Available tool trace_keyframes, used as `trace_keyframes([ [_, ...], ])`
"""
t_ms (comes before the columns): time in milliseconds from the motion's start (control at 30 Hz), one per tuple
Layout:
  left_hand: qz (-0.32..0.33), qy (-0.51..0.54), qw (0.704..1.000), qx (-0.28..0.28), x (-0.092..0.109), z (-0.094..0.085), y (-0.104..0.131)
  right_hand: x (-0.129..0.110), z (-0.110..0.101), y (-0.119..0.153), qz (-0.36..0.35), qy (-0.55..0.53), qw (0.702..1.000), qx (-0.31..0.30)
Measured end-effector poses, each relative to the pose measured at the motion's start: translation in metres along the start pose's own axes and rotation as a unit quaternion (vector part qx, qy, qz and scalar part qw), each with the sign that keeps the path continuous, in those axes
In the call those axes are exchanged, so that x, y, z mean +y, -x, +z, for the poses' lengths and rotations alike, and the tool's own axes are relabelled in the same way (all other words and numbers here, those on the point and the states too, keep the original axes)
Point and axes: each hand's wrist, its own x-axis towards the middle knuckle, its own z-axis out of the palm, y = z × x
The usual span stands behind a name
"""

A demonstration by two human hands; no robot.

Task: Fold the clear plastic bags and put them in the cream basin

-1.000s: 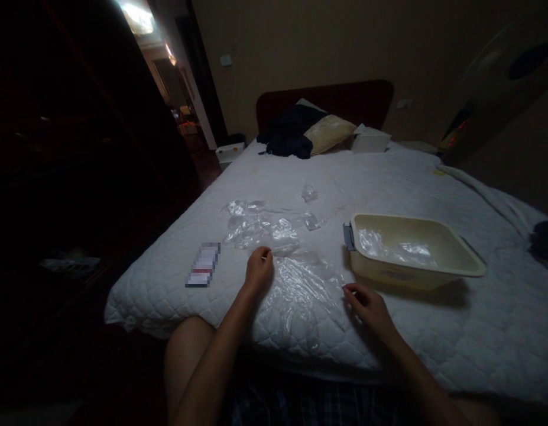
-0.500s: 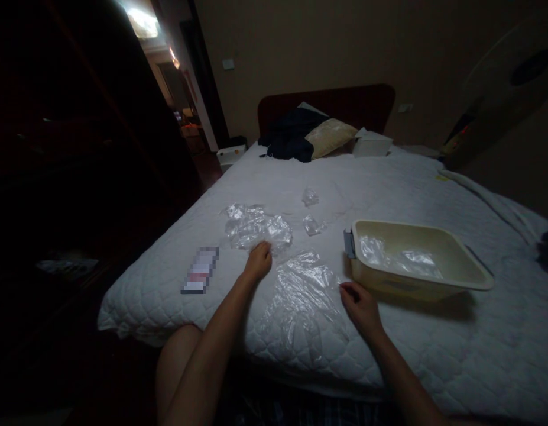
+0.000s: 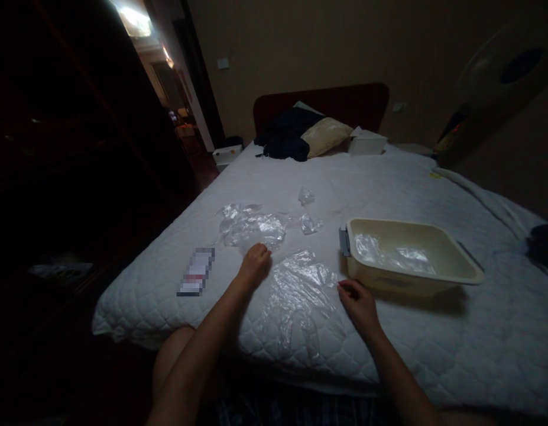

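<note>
Right hand (image 3: 359, 303) and left hand (image 3: 255, 264): fingertips drawn in, at right edge and near upper left of bag (image 3: 302, 284), spread on bed (image 3: 366, 183) between; plastic too faint to tell whether pinched. Possible: slipping or tearing, from thinness; tangling with heap (image 3: 251, 229) beyond left hand, or snagging on tub (image 3: 400, 285) beside right, from closeness.

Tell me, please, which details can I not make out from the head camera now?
In the head view:
- Left hand: what its fingertips touch; its own back hides them.
- Right hand: whether it pinches the near clear plastic; too small and dim.
- Phone-like slab: its face; pixelation covers it.
- Tub: nearest floor; front wall hides it.
- Dark bundle: cut by right edge.
</note>
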Motion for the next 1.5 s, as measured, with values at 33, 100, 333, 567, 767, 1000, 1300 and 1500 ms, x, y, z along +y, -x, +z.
trace_keyframes([
  [33, 0.015, 0.008, 1.0, 0.006, 0.007, -0.002, 0.004, -0.001, 0.0, 0.001, -0.002, -0.002, 1.0, 0.006],
  [100, 0.016, 0.033, 0.999, 0.02, 0.022, -0.006, 0.009, -0.002, 0.0, 0.002, -0.001, -0.003, 1.0, 0.029],
  [333, 0.064, 0.195, 0.978, -0.046, 0.094, -0.008, -0.006, -0.008, -0.004, 0.002, 0.078, 0.011, 0.995, 0.057],
  [567, 0.094, 0.161, 0.978, -0.097, 0.145, 0.006, -0.024, -0.006, -0.007, -0.007, 0.094, -0.013, 0.996, 0.005],
  [767, 0.102, 0.093, 0.978, -0.157, 0.154, 0.011, -0.022, 0.006, -0.008, -0.003, 0.123, -0.107, 0.986, -0.019],
  [1000, 0.081, 0.148, 0.976, -0.135, 0.153, 0.007, -0.015, 0.001, -0.011, 0.001, 0.162, -0.161, 0.974, -0.006],
  [1300, 0.075, 0.163, 0.979, -0.094, 0.168, -0.009, -0.014, -0.003, -0.015, 0.003, 0.145, -0.223, 0.964, -0.024],
  [1500, 0.063, 0.114, 0.981, -0.141, 0.192, -0.011, -0.012, -0.005, -0.016, 0.004, 0.13, -0.243, 0.961, -0.01],
])
